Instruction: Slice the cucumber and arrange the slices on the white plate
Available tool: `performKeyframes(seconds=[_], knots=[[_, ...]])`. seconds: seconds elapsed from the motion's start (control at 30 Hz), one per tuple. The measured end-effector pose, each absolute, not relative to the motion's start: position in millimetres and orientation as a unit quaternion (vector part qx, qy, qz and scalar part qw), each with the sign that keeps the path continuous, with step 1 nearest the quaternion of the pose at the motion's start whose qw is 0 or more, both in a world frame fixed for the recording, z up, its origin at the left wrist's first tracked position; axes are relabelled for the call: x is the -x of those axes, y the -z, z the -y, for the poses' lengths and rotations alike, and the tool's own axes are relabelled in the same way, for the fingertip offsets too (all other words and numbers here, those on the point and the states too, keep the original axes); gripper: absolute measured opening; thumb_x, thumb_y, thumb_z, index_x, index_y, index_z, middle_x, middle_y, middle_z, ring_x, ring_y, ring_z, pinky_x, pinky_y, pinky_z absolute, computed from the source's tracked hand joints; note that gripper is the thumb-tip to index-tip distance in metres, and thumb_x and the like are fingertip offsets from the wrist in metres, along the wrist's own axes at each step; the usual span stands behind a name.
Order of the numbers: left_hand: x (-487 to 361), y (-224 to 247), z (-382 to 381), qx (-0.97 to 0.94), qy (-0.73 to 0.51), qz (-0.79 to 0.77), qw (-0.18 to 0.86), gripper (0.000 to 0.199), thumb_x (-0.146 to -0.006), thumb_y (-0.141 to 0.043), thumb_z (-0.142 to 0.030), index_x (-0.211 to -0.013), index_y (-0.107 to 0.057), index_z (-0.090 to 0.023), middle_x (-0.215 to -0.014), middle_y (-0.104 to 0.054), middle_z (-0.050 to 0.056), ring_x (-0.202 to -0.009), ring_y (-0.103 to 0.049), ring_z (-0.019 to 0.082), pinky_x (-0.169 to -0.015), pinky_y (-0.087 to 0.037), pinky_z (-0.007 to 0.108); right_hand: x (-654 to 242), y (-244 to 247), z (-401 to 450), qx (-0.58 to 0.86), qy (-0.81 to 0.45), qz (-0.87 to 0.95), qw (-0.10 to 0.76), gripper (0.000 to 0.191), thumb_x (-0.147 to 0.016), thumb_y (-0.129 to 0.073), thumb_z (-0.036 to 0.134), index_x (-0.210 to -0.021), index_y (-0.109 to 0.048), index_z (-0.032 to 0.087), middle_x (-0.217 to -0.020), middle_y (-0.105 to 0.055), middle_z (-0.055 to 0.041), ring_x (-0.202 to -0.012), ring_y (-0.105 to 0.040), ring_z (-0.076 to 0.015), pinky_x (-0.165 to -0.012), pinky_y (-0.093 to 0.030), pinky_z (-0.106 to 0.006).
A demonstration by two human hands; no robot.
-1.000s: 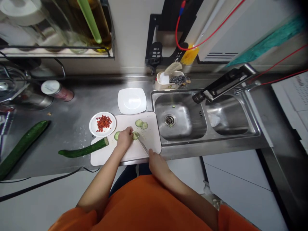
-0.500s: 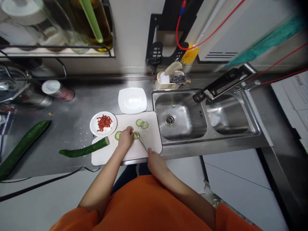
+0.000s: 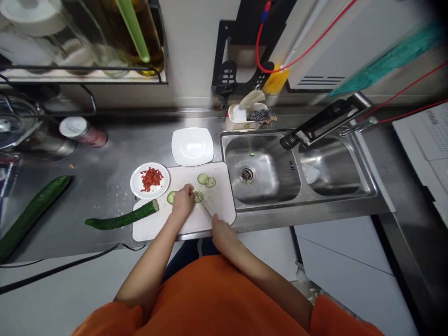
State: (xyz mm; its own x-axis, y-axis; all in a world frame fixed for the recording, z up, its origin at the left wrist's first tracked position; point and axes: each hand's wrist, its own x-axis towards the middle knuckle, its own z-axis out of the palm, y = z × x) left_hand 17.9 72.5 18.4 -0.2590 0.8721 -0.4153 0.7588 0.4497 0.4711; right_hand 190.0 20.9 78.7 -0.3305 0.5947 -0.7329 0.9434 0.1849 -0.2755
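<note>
My right hand [image 3: 224, 233] is wrapped round the handle of a knife [image 3: 206, 208], whose tip lies at a cucumber slice [image 3: 198, 197] on the white cutting board [image 3: 224, 205]. My left hand [image 3: 183, 203] rests on the board with its fingers pressed together beside that slice; what they hold, if anything, is hidden. Another slice [image 3: 171, 197] shows at the left of my left hand. Two overlapping slices [image 3: 206, 180] lie further back on the board. A cut cucumber [image 3: 122, 219] reaches over the board's left edge.
A round plate of chopped red pieces [image 3: 133, 181] overlaps the board's back left corner. Behind the board stands a square white plate [image 3: 192, 146]. The sink [image 3: 262, 168] adjoins on the right, under a black faucet [image 3: 315, 122]. A whole cucumber [image 3: 33, 214] and a jar [image 3: 84, 132] are at left.
My right hand has moved slightly to the left with the knife. My left hand and the cucumber slices have hardly changed position.
</note>
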Motion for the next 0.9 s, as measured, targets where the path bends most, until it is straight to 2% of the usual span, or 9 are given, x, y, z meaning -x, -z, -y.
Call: performKeyframes(seconds=[0.23,0.43,0.63,0.9], knots=[[-18,-19,-73,-0.520,-0.085,-0.788,0.319,0.021,-0.078,-0.050,-0.015,-0.096,-0.059,-0.020,-0.080,-0.068,0.004,-0.078,-0.063,0.019,-0.068,-0.039,0.026,-188,-81,-21,-0.528,0.366,-0.726,0.243,0.051,-0.083,-0.033,-0.002,-0.133,-0.037,0.001,-0.101,-0.066,-0.0210,-0.104,-0.062,-0.0266,-0.084,-0.045,-0.032],[-19,-16,-73,-0.513,-0.097,-0.788,0.326,0.020,-0.077,-0.051,-0.014,-0.095,-0.059,-0.020,-0.080,-0.068,0.004,-0.076,-0.062,0.018,-0.068,-0.039,0.026,-189,-92,-21,-0.533,0.383,-0.708,0.261,0.041,-0.080,-0.039,-0.001,-0.119,-0.047,0.007,-0.096,-0.068,-0.0186,-0.100,-0.064,-0.0257,-0.079,-0.047,-0.031],[-18,-16,-72,-0.516,-0.096,-0.787,0.325,0.020,-0.077,-0.052,-0.014,-0.094,-0.059,-0.020,-0.080,-0.068,0.003,-0.076,-0.063,0.018,-0.068,-0.040,0.026,-191,-80,-14,-0.538,0.371,-0.718,0.240,0.050,-0.083,-0.037,-0.001,-0.133,-0.037,0.004,-0.101,-0.067,-0.0200,-0.106,-0.061,-0.0246,-0.083,-0.045,-0.030],[-17,-19,-71,-0.512,-0.102,-0.788,0.327,0.026,-0.076,-0.050,-0.014,-0.096,-0.064,-0.020,-0.083,-0.070,0.004,-0.079,-0.064,0.018,-0.071,-0.042,0.026,-208,-89,-6,-0.538,0.377,-0.710,0.254,0.040,-0.077,-0.040,-0.003,-0.114,-0.047,0.009,-0.092,-0.068,-0.0158,-0.093,-0.066,-0.0251,-0.069,-0.044,-0.028]])
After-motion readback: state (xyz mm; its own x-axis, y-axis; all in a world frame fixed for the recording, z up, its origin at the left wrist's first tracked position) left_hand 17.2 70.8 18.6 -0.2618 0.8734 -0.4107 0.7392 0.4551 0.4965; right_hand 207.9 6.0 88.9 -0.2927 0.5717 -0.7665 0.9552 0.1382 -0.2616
